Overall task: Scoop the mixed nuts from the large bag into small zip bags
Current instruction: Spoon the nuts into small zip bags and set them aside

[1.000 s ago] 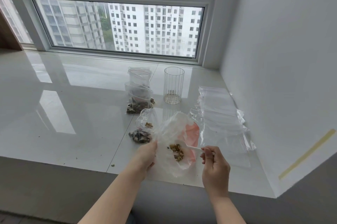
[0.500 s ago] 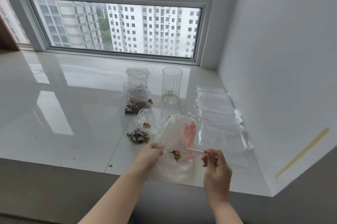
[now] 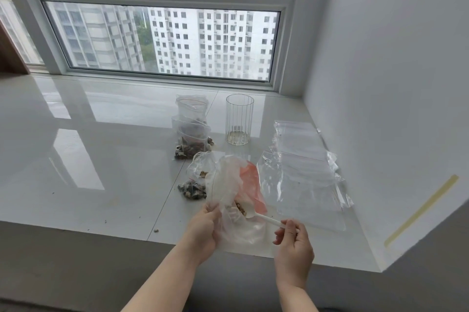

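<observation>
White windowsill (image 3: 106,159) carries the large bag (image 3: 236,200) nearest the glass tumbler (image 3: 239,120); left hand (image 3: 203,229) pinches its rim, right hand (image 3: 293,242) pinches the spoon (image 3: 264,217): hold the mouth wide and lift the nuts (image 3: 239,207) level.

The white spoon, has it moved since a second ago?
Yes. The white spoon has gone deeper into the large bag, its bowl closer to the left hand, judged against the glass cup.
</observation>
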